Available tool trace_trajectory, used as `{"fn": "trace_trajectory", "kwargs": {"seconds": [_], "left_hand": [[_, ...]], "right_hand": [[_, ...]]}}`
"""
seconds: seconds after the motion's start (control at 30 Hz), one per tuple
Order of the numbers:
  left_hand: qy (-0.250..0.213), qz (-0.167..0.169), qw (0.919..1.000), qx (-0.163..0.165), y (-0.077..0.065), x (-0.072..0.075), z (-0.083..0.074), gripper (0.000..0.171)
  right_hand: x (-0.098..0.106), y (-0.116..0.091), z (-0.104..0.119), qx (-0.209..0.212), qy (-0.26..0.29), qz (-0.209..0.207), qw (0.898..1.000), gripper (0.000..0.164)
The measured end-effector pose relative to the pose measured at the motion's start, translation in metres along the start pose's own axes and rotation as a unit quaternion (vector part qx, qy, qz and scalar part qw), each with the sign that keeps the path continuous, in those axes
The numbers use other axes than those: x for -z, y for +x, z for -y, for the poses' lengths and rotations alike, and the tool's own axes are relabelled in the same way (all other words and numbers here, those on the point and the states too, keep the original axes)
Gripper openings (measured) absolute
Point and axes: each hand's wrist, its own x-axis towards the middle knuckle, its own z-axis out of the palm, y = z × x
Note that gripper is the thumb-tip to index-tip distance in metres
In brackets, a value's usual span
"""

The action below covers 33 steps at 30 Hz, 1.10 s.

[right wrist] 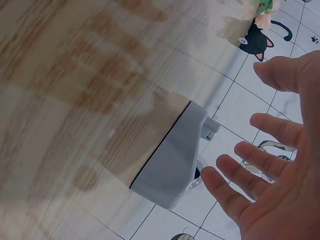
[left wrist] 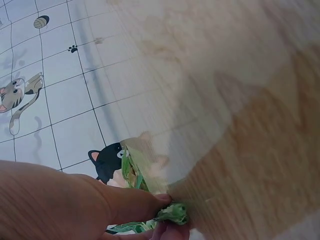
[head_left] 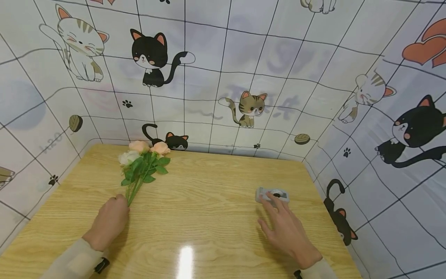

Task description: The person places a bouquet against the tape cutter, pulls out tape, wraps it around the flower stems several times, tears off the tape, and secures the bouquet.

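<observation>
My left hand [head_left: 109,221] pinches the lower stems of a small bunch of artificial-looking roses [head_left: 141,164], two peach blooms and a white one with green leaves. The blooms point toward the far left of the table. Seen from the left wrist, the cut stem ends [left wrist: 173,214] poke out between thumb and fingers, and the blooms are hidden. Over on the right, my right hand [head_left: 283,228] reaches above a small grey tape dispenser [right wrist: 170,160] standing on the table. Its fingers are spread and extended, with the fingertips right by the dispenser's near side and nothing in the palm.
The light wood table [head_left: 202,201] meets a white cloth wall [head_left: 205,112] printed with cats and grid lines at the back. Similar cloth closes off the left and right sides. A bright light reflection lies on the tabletop near the front.
</observation>
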Motion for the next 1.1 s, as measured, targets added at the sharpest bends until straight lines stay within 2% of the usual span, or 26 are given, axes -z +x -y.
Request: {"fn": "trace_trajectory", "kwargs": {"seconds": [0.2, 0.5, 0.73, 0.83, 0.9, 1.03, 1.1], "left_hand": [[-0.015, 0.0, 0.9999, -0.004, 0.001, 0.002, -0.002, 0.027], [-0.051, 0.052, 0.9967, 0.035, 0.005, 0.008, -0.008, 0.023], [-0.088, 0.059, 0.9933, 0.045, 0.009, 0.006, -0.019, 0.025], [-0.116, 0.05, 0.9916, 0.031, 0.01, -0.007, -0.013, 0.019], [-0.119, 0.032, 0.9923, 0.015, 0.014, -0.026, -0.001, 0.015], [-0.111, 0.007, 0.9937, -0.009, 0.023, -0.063, 0.018, 0.017], [-0.124, 0.009, 0.9921, -0.019, 0.025, -0.068, 0.016, 0.017]], "right_hand": [[-0.003, -0.001, 0.003, 0.008, -0.001, -0.009, 1.0, 0.064], [-0.002, 0.001, 0.008, 0.012, 0.003, 0.005, 1.0, 0.062], [-0.002, 0.002, 0.009, 0.018, 0.005, 0.003, 1.0, 0.061], [-0.002, 0.002, 0.01, 0.022, 0.009, -0.002, 1.0, 0.059], [-0.003, 0.003, 0.01, 0.025, 0.009, -0.004, 1.0, 0.058], [-0.005, 0.003, 0.011, 0.027, 0.005, -0.006, 1.0, 0.056], [-0.006, 0.003, 0.012, 0.027, 0.004, -0.009, 1.0, 0.056]]}}
